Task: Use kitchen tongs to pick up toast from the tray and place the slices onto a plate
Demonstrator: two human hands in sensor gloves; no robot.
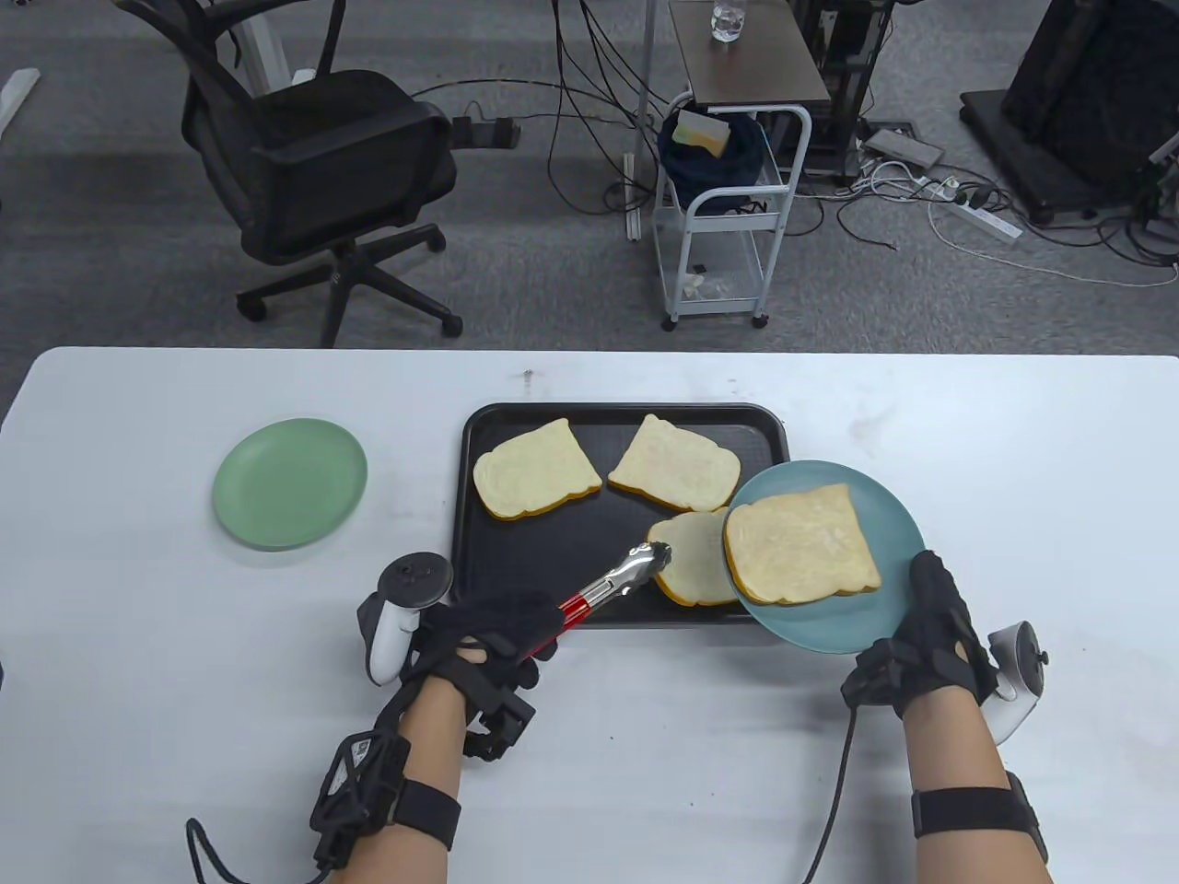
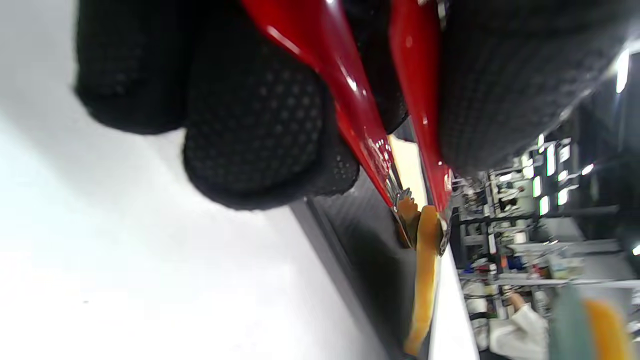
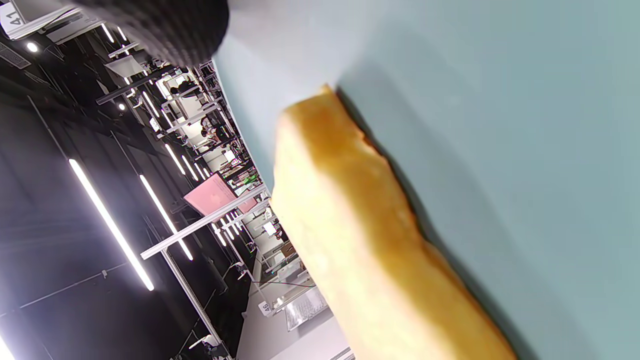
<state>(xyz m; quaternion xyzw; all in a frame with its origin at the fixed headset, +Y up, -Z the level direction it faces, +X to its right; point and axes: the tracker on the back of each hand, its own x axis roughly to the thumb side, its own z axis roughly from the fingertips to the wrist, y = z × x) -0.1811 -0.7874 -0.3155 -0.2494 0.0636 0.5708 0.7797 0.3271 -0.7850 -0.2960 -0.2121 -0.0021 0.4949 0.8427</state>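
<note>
Left hand (image 1: 488, 635) grips tongs (image 1: 612, 582), tips pinching a toast slice (image 1: 691, 566) on the tray (image 1: 516, 562). Right hand (image 1: 930, 635) holds blue plate (image 1: 820, 626) bearing one slice (image 1: 799, 545).

White table (image 1: 829, 783), black tray (image 1: 479, 552), green plate (image 1: 290, 483)

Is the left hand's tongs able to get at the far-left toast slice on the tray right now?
Probably not yet: the tongs in the left hand are clamped on the near slice. The far-left slice itself lies uncovered on the tray.
</note>
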